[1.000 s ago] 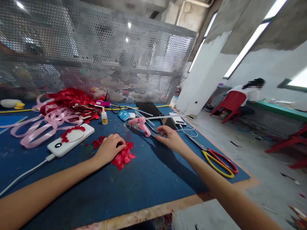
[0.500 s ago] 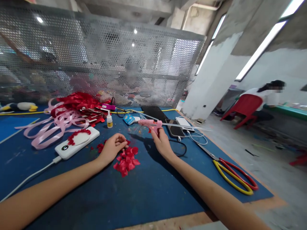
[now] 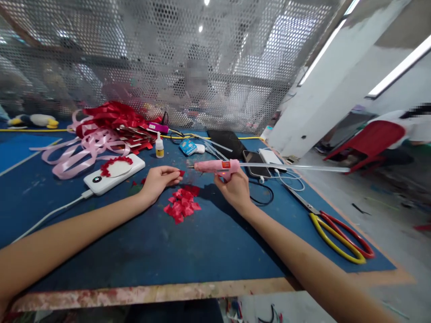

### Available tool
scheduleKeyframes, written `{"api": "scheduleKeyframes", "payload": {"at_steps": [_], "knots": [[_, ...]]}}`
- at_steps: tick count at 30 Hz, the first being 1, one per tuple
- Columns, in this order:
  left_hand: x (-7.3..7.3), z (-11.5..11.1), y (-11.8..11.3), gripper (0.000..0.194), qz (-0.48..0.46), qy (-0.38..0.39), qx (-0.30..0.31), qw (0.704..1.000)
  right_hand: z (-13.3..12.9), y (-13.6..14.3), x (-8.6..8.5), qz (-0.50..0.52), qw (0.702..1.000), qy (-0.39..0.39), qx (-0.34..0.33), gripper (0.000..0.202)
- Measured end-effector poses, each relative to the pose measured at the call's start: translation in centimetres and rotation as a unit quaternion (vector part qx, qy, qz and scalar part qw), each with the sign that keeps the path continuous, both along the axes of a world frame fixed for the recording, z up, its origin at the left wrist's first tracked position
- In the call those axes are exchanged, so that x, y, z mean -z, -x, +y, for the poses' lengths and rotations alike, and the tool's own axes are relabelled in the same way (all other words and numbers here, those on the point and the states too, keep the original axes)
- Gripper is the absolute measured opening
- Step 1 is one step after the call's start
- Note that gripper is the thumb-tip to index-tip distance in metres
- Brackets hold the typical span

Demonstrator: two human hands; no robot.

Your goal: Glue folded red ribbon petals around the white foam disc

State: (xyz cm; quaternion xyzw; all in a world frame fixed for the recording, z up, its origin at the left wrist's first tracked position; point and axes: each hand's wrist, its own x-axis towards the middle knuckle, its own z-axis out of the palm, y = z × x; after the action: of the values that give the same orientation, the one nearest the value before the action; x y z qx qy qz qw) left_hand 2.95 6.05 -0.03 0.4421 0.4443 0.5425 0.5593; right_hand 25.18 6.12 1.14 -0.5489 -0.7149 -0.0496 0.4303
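Observation:
Between the thumb and fingertips of my left hand (image 3: 160,181) is a small red ribbon piece (image 3: 182,173). My right hand (image 3: 235,188) grips a pink glue gun (image 3: 215,166), its nozzle pointing left toward the left hand and a long clear glue stick (image 3: 296,167) coming out of its back. A pile of red ribbon pieces (image 3: 182,205) lies on the blue table mat (image 3: 202,246), just below and right of my left hand. Left of that hand, a white disc edged with red pieces (image 3: 120,168) rests on a white power bank (image 3: 136,164).
Red ribbons (image 3: 116,117) and pink ribbons (image 3: 90,148) lie back left, near a small glue bottle (image 3: 159,148). Phone (image 3: 256,165), cables and large scissors (image 3: 336,233) are on the right. A metal mesh (image 3: 168,67) stands behind; a person sits far right.
My left hand has lifted off the pile, now with a red piece in its fingertips. The glue gun is more level and its nozzle nearer that hand. The camera view has shifted.

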Motion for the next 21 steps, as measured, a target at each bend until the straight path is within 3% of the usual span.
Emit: {"api": "scheduleKeyframes", "payload": {"at_steps": [21], "knots": [[0.02,0.11,0.07,0.023,0.012,-0.010,-0.001,1.000,0.46,-0.07,1.05,-0.151,0.987,-0.056,-0.028,0.019]]}}
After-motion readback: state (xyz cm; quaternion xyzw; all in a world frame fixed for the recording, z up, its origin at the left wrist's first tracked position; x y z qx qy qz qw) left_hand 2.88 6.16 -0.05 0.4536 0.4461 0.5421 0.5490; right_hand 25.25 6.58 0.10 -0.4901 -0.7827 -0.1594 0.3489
